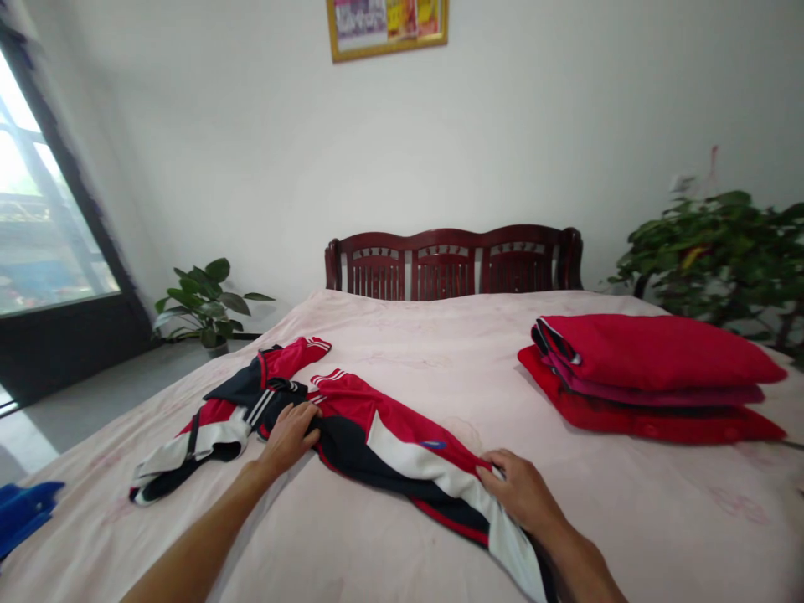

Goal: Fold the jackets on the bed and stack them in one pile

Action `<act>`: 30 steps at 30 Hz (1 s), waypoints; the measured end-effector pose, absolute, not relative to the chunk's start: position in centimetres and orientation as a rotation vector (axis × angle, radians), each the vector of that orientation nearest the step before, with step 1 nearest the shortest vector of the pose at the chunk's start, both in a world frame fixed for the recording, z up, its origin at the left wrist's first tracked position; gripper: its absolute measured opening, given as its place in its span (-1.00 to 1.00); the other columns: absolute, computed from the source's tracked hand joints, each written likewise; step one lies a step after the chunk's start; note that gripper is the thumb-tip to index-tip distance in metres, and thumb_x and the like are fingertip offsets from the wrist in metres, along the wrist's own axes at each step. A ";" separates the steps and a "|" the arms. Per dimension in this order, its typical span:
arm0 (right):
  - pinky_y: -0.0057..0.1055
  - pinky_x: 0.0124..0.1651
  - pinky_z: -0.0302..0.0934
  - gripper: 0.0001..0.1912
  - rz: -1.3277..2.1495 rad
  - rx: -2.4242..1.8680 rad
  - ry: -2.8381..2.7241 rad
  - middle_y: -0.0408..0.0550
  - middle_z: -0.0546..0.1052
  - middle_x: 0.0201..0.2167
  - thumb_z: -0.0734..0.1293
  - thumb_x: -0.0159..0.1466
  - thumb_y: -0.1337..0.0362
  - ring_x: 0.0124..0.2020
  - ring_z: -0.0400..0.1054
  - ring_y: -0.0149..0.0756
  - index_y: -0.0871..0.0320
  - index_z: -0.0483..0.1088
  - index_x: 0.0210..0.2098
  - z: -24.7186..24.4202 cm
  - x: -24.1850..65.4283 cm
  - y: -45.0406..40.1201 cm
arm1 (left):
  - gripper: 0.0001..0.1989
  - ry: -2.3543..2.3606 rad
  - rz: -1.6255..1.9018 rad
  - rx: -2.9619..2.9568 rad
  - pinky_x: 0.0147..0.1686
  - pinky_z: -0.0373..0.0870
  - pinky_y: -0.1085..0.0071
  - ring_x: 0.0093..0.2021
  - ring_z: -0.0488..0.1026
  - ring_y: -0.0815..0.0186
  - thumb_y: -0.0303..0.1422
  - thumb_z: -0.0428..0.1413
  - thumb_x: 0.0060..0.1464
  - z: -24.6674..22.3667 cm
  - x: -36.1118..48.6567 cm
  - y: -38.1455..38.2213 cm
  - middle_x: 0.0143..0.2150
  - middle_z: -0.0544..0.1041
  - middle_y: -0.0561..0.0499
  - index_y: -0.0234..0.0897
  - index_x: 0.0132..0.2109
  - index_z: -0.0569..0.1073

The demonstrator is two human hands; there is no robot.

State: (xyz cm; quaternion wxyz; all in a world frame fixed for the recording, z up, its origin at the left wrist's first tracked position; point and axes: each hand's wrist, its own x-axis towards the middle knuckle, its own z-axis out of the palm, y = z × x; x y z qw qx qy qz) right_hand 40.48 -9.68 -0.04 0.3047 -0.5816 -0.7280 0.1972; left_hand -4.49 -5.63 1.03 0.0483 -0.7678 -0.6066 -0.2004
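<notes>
Room: white walls, a gilt-framed picture (386,25) hung high, a bright window (43,209) off to the left, a leafy potted plant (204,301) set beside the bed (440,343), and a larger bushy plant (716,260) crowded in at the right.
Bed: a pale pink bedsheet (628,519) spread flat, a dark wooden headboard (452,264) behind it.
Things: a red, black and white track jacket (402,444) sprawled unfolded across the near half of the sheet, sleeves splayed, lying under both hands.
Left hand (287,437): laid on the jacket's dark middle, fingers slightly curled; grip impossible to judge from this view.
Right hand (521,492): grip closed, fingers pinching the jacket's lower edge.
Done: a stack of folded red garments (646,377) piled neatly on the right of the bed.
Not yet folded: the track jacket, well apart from that stack.
Unclear: a blue item (22,515), cut off at the left edge, its state hidden.
</notes>
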 end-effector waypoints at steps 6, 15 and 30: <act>-0.27 -0.05 0.31 -0.65 0.215 -1.686 -1.631 -0.02 0.62 -0.18 0.25 0.18 -0.01 -0.14 0.49 -0.10 0.03 0.55 -0.25 2.7 48.5 -9.2 | -0.82 -1.631 -0.821 -2.570 0.07 0.33 0.23 -0.01 0.44 0.18 -0.36 0.03 0.12 2.6 -1.2 -8.9 -0.07 0.52 -0.05 -0.18 -0.10 0.38; -0.12 0.12 0.28 -0.62 -0.043 -1.698 -1.937 0.03 0.57 -0.02 0.21 0.26 0.06 0.05 0.41 -0.04 0.04 0.51 -0.06 1.5 46.7 -11.8 | -0.29 -1.723 -0.445 -2.781 0.28 0.05 -0.04 0.22 0.31 0.00 0.03 0.15 0.09 0.7 -1.2 -10.0 0.22 0.42 -0.14 -0.09 0.32 0.26; -0.28 0.09 0.30 -0.61 0.433 -1.398 -2.211 -0.09 0.59 -0.01 0.19 0.27 0.29 0.01 0.46 -0.14 -0.04 0.49 0.01 2.7 45.9 -12.7 | -0.66 -2.606 -1.274 -2.886 -0.41 0.42 0.43 -0.40 0.49 0.27 -0.06 0.27 -0.03 10.7 -5.2 -11.3 -0.38 0.58 0.04 -0.25 -0.29 0.54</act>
